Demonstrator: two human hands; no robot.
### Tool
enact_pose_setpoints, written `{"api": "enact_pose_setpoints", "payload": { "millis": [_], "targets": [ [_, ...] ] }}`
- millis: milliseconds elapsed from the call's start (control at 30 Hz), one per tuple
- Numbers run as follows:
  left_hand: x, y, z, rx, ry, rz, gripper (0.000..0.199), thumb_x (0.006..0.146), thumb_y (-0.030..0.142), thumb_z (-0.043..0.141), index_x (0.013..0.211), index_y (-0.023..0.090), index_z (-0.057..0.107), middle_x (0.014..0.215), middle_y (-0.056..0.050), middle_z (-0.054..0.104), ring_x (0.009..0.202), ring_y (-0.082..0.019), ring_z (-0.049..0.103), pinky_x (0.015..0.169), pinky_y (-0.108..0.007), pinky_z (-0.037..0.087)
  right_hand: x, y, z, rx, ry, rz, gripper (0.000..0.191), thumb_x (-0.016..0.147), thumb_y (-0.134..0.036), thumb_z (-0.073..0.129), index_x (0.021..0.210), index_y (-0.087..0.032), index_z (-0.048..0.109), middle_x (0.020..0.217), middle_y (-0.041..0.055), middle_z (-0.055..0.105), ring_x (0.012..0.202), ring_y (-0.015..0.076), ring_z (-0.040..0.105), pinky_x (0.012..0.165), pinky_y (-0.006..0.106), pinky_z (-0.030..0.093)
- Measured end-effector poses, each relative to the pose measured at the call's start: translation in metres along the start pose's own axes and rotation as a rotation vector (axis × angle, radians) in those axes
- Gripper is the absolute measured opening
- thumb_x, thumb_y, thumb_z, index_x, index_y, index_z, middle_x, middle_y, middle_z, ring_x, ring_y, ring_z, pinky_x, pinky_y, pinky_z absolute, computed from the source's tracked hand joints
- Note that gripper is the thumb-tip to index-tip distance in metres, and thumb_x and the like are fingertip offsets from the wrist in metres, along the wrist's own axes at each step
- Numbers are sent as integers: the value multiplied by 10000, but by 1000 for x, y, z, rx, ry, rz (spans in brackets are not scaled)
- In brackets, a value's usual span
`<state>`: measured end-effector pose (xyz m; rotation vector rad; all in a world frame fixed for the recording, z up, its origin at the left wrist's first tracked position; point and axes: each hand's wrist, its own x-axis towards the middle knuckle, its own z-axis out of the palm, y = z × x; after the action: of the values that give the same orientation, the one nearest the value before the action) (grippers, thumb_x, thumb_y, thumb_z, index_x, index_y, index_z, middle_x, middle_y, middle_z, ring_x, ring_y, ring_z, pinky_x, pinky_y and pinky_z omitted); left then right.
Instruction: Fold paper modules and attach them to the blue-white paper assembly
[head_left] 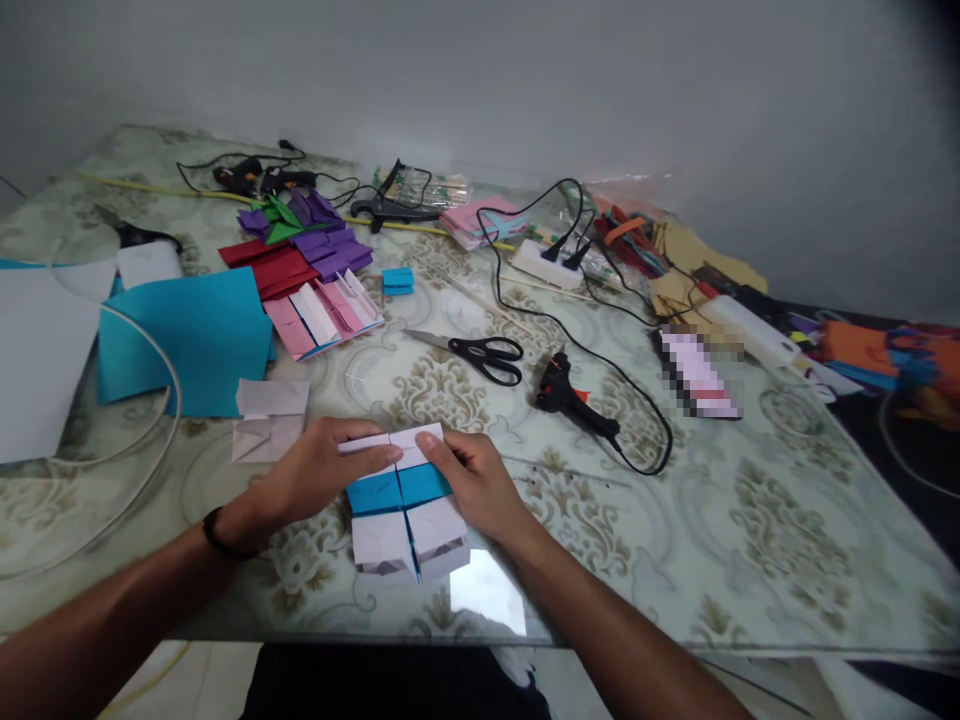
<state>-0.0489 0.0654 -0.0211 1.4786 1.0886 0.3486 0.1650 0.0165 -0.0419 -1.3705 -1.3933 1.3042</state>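
Near the front of the table, both hands grip a folded paper piece point(375, 493), white with a blue band across it and a slit down its middle. My left hand point(319, 465) holds its upper left edge, thumb lying on the white strip. On the upper right, my right hand point(476, 480) pinches the same piece with its thumb on top. The fingers underneath are mostly hidden. The lower flaps stand slightly raised from the tabletop. Just left of my left hand lies a folded white paper point(270, 410), and behind it a blue sheet point(187, 335).
Scissors point(484, 355) and a black glue gun point(574, 395) with its cord lie ahead of my right hand. Farther back are a white power strip point(551, 262), pink folded papers point(322, 315), purple papers point(334, 248) and a small blue piece point(397, 281). A white cable point(169, 400) loops at left.
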Motion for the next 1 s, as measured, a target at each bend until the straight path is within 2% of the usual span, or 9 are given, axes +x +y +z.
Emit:
{"api": "enact_pose_setpoints", "payload": {
  "millis": [100,200,267,400,567,700,800,1000],
  "targets": [
    [-1,0,0,-24,23,-3,423,908,540,687,768,141,674,688,13,563,658,-138,507,568,-246,364,-1,-1,0,27,-50,4,555,966,-656,587,665,-192,536,630,-32,436,607,122,381,553,262,314],
    [-2,0,1,-3,51,0,425,906,535,676,748,141,651,673,16,528,637,-130,477,548,-244,340,-1,-1,0,68,-101,15,471,955,-618,631,809,-173,681,701,-12,566,646,135,466,579,252,379],
    [-2,1,1,15,62,3,425,904,532,670,732,145,632,660,21,503,624,-124,453,535,-240,320,-1,0,0,92,-114,22,460,950,-613,644,865,-167,717,726,-3,602,654,138,487,585,251,398],
    [-2,2,2,41,89,19,430,893,521,678,689,149,606,638,32,465,602,-109,412,512,-230,285,0,1,-1,117,-111,34,489,948,-632,643,786,-171,666,678,-15,538,629,130,443,559,247,355],
    [-3,0,-4,-76,190,40,420,864,547,745,765,141,701,691,13,582,632,-123,499,544,-221,372,3,-5,-9,135,-113,23,590,976,-696,533,654,-203,491,653,-24,426,635,133,392,589,270,338],
    [-3,-2,-8,-140,284,27,436,851,579,776,838,144,746,701,7,620,629,-129,521,544,-224,384,3,-6,-13,127,-115,13,497,932,-639,641,719,-200,550,679,-32,431,636,130,394,591,268,325],
    [-2,-1,-8,-108,292,28,440,839,582,782,787,148,736,670,15,602,618,-123,504,534,-217,372,1,-4,-11,101,-111,16,457,925,-573,682,706,-201,531,685,-30,451,645,130,410,602,268,328],
    [-4,2,-8,-27,284,22,431,855,586,756,807,157,751,688,12,628,633,-133,524,541,-216,385,1,0,-8,78,-107,41,507,1013,-559,511,652,-210,446,645,-36,400,618,126,367,582,277,305]
  ]
}}
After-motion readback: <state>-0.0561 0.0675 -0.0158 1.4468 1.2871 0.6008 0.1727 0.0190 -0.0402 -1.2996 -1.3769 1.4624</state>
